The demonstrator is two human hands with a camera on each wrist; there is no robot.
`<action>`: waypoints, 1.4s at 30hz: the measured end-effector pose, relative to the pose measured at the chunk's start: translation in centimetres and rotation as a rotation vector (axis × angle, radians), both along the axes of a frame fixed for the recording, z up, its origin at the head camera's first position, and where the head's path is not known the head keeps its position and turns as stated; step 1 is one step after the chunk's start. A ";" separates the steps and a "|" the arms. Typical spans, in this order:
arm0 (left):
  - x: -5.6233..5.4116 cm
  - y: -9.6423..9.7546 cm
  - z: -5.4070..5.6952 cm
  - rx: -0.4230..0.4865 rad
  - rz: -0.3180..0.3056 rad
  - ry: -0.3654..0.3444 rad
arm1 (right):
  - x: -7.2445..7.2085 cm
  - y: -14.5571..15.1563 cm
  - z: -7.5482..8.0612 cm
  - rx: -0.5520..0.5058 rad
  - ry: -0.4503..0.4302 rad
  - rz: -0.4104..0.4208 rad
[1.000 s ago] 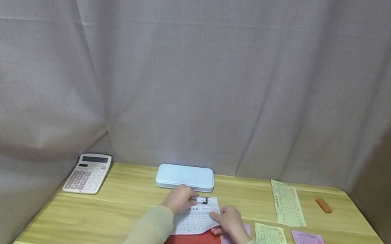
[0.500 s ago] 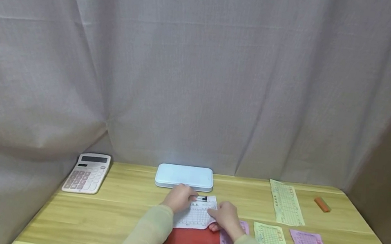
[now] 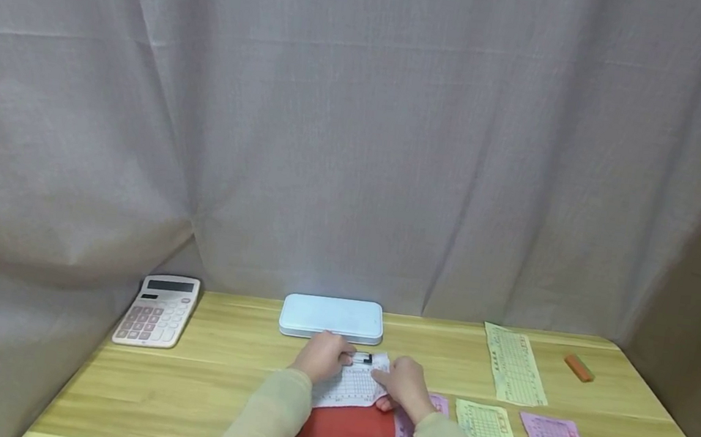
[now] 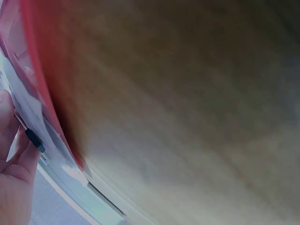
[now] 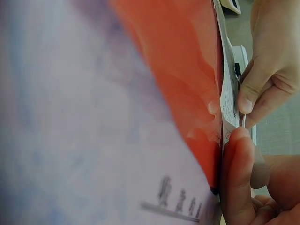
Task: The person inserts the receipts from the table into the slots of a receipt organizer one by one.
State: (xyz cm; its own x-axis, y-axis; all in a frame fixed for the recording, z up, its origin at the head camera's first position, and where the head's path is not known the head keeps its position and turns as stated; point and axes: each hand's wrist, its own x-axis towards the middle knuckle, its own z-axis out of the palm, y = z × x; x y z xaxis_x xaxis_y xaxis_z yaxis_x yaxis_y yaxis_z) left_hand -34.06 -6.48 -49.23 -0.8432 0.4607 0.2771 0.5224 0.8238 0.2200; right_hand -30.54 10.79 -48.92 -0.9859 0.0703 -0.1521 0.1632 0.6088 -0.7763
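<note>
Low centre, left hand grips the metal clip, right hand pinches the white sheet, best kept flat.

Grey fabric fills the backdrop here, creased and hanging in soft folds right down to the far edge of a yellowish wood-grain table! Over on the right, it's deep brown shadow, while paler light washes the middle.
</note>
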 end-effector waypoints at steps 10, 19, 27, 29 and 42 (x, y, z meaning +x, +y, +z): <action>0.3 0.3 0.3 -0.020 0.035 -0.039 | -0.1 -0.1 0.1 -0.021 -0.016 -0.016; 0.3 0.3 0.0 -0.005 0.063 -0.083 | -0.2 0.0 -0.2 -0.033 -0.049 -0.016; 0.1 -0.1 0.3 0.017 0.030 -0.104 | 0.2 0.4 0.8 -0.034 -0.035 0.040; 0.1 -0.3 0.5 0.028 0.025 -0.110 | 0.3 0.5 1.1 -0.039 -0.015 0.060; 0.1 -0.5 0.3 0.064 0.017 -0.121 | -0.1 2.1 1.2 0.029 0.087 0.094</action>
State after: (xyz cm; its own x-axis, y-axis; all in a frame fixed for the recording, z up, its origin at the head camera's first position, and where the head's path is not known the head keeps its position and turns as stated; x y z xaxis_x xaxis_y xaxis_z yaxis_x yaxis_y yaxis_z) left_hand -34.00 -6.96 -48.90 -0.8798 0.4308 0.2010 0.4749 0.8145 0.3332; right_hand -30.68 12.93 -47.76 -0.9977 -0.0200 -0.0650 0.0371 0.6410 -0.7667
